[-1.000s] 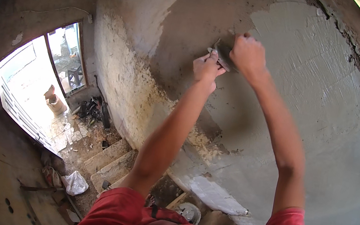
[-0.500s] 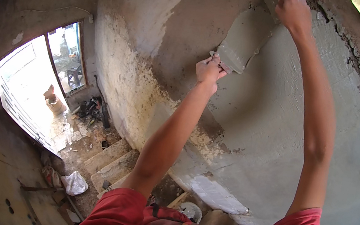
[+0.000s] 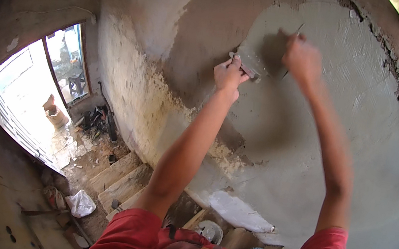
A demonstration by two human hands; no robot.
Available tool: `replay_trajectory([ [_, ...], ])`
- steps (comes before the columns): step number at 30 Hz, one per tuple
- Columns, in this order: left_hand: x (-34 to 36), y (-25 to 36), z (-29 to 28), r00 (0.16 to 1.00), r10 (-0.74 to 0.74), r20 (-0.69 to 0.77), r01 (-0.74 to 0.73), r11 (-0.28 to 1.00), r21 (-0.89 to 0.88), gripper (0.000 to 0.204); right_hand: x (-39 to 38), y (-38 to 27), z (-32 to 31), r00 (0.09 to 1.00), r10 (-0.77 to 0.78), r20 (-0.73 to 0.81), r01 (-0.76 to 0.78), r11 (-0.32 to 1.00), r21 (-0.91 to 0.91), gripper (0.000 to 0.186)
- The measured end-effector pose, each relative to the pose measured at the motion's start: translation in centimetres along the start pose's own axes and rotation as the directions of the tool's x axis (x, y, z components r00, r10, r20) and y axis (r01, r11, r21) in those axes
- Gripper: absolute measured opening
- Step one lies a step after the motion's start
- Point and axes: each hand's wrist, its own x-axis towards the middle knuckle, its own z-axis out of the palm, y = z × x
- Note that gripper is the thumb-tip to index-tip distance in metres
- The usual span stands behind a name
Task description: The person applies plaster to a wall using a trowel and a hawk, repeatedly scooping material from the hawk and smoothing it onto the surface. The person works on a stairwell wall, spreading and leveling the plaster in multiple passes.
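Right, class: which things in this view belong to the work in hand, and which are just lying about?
In use:
flat tool in the left hand
edge-on blade in the right hand
smeared grey plaster

Apparently lying about:
white bag
brown container
dark heap

No lettering, label, number or sign can be read anywhere, from the wall [image 3: 282, 195] at right to the near red shirt [image 3: 139, 242].

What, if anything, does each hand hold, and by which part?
Left hand: flat grey plaster-smeared blade, pinched at its near edge. Right hand: thin straight grey tool, seen edge-on; blur hides where it is gripped.
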Motion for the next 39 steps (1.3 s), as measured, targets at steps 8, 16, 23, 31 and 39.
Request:
replay_trajectory([
  [8,0.1,-0.3,-0.6,1.000,-0.007,-0.010,0.006,0.999,-0.049,0.030,11.2,5.7,-12.2,0.908,-0.036,-0.418,-0.033,0.987,-0.156,0.017],
  [16,0.5,-0.9,-1.5,0.999,-0.012,0.046,0.016,0.997,-0.071,0.030,4.0,-7.9,-3.0,0.935,-0.353,-0.044,0.354,0.935,0.025,0.020],
  [23,0.7,-1.1,-1.5,0.999,0.000,0.039,0.003,0.996,-0.092,0.028,4.2,-9.9,2.9,0.912,-0.402,0.079,0.405,0.914,-0.019,0.021],
  [31,0.3,-0.5,-1.6,0.999,-0.025,0.038,0.026,0.999,-0.032,0.036,12.8,-2.7,1.7,0.964,-0.211,-0.164,0.202,0.977,-0.071,0.018],
  [39,-0.3,-0.6,-2.5,0.999,-0.036,0.040,0.038,0.998,-0.050,0.049,17.2,5.5,-11.9,0.957,0.120,-0.265,-0.151,0.983,-0.100,0.025],
])
